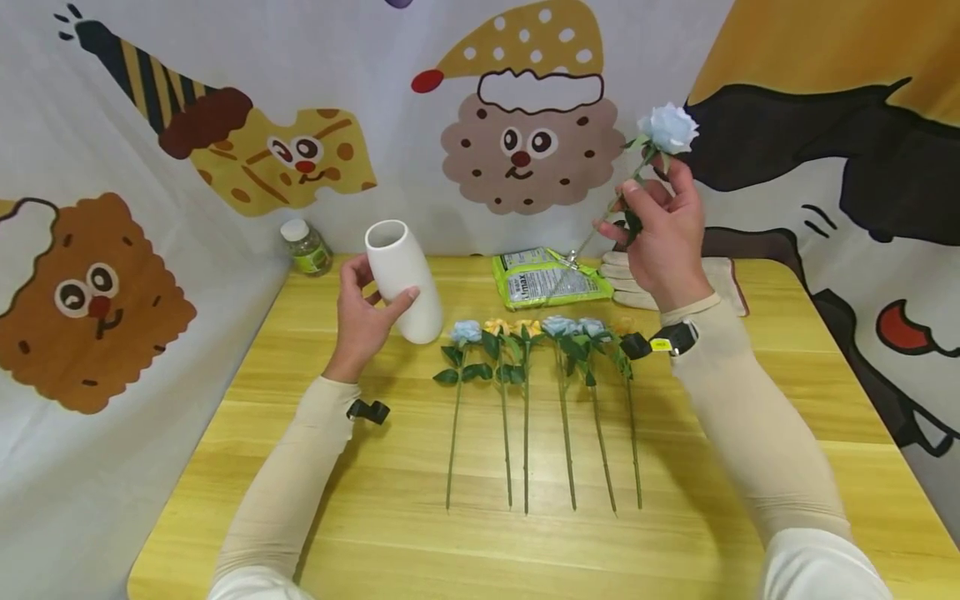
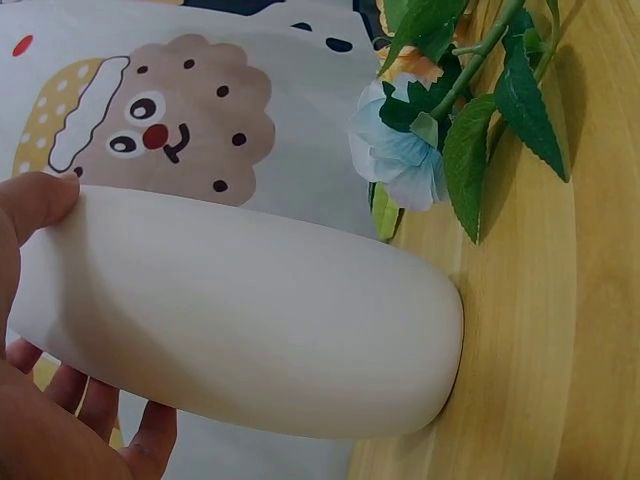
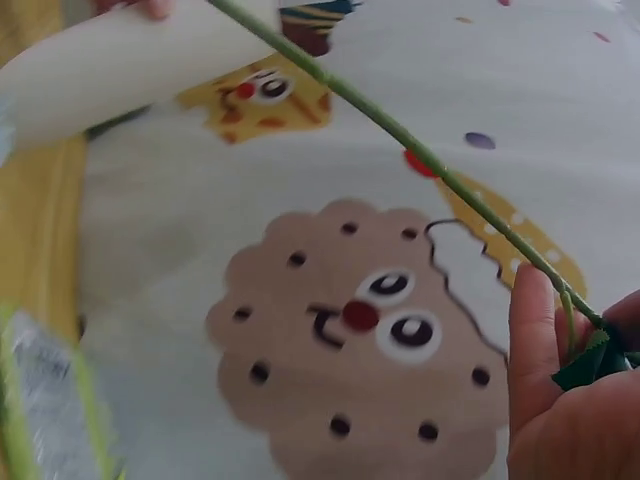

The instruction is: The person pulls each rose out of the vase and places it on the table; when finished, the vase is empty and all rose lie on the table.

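My left hand [image 1: 360,312] grips a white vase [image 1: 411,292] round its side, thumb in front and fingers behind. The vase leans slightly, mouth up, and its base meets the tabletop in the left wrist view. Raised at the right, my right hand [image 1: 667,237] pinches the stem of a light blue artificial rose [image 1: 670,129] just below the bloom. That stem [image 3: 430,165] slants down leftward, its lower part passing in front of a green packet. Between the hands, several blue roses [image 1: 467,332] and yellow roses [image 1: 527,327] lie in a row, stems toward me.
A green-and-silver packet [image 1: 551,287] lies at the table's back edge, beside a whitish work glove [image 1: 630,287] partly behind my right hand. A small jar with a white lid [image 1: 306,247] stands at the back left. A printed cartoon cloth [image 1: 405,167] hangs behind the wooden table [image 1: 375,500].
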`<action>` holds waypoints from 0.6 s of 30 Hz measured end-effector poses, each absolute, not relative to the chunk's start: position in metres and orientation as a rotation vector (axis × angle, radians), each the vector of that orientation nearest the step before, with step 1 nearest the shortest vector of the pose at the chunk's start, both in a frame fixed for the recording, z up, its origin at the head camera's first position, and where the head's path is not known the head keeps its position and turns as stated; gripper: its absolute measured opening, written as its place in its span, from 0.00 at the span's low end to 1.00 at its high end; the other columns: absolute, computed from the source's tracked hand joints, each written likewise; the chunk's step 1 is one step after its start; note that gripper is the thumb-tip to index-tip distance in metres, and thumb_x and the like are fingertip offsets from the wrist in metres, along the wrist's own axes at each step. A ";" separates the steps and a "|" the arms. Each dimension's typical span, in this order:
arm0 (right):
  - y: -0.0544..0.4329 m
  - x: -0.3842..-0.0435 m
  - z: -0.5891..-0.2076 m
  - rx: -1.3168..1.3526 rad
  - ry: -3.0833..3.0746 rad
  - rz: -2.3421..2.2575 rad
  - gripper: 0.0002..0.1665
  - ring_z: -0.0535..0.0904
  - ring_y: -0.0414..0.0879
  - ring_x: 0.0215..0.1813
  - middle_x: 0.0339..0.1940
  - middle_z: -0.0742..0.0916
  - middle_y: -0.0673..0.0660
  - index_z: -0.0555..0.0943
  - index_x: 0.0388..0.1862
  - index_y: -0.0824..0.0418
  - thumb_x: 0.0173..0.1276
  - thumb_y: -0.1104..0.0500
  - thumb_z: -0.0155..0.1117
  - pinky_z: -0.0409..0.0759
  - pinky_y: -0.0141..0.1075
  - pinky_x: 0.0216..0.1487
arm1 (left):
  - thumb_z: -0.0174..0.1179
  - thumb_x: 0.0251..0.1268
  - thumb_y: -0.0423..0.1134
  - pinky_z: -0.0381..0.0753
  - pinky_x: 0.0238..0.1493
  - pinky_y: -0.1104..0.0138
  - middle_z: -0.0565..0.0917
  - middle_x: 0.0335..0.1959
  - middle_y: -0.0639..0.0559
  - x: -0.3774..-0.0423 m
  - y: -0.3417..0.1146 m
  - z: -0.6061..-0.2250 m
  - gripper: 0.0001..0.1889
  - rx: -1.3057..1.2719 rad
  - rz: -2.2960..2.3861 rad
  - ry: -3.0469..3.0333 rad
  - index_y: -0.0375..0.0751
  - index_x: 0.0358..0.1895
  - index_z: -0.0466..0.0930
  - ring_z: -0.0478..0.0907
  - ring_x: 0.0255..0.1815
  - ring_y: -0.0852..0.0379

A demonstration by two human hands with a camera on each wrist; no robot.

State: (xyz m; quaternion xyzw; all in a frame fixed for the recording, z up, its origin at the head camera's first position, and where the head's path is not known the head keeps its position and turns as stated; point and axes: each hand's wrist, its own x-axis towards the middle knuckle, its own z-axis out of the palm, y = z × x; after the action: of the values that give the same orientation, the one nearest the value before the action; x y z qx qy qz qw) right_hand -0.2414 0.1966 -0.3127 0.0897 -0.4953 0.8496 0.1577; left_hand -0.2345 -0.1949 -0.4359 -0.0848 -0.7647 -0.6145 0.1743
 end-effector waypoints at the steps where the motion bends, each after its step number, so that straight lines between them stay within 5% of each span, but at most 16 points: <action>1: 0.201 -0.239 -0.317 0.254 -1.446 2.425 0.23 0.79 0.48 0.39 0.39 0.81 0.57 0.77 0.64 0.55 0.73 0.67 0.69 0.90 0.40 0.30 | 0.79 0.60 0.42 0.75 0.68 0.44 0.72 0.67 0.42 -0.234 -0.195 -0.436 0.42 -0.239 -1.740 -2.168 0.44 0.73 0.63 0.71 0.67 0.50; 18: 0.282 -0.199 -0.395 -0.038 -2.048 2.241 0.14 0.82 0.41 0.36 0.41 0.81 0.49 0.80 0.56 0.55 0.77 0.68 0.64 0.87 0.35 0.26 | 0.79 0.60 0.43 0.75 0.68 0.44 0.72 0.67 0.44 -0.235 -0.195 -0.435 0.41 -0.237 -1.739 -2.174 0.45 0.73 0.63 0.71 0.67 0.50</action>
State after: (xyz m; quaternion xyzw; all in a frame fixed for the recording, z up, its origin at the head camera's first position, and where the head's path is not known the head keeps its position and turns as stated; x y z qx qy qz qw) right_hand -0.1987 0.2823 -0.3951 -0.0126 -0.6736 0.7371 0.0525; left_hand -0.2345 -0.1954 -0.4350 -0.0835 -0.7664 -0.6130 0.1731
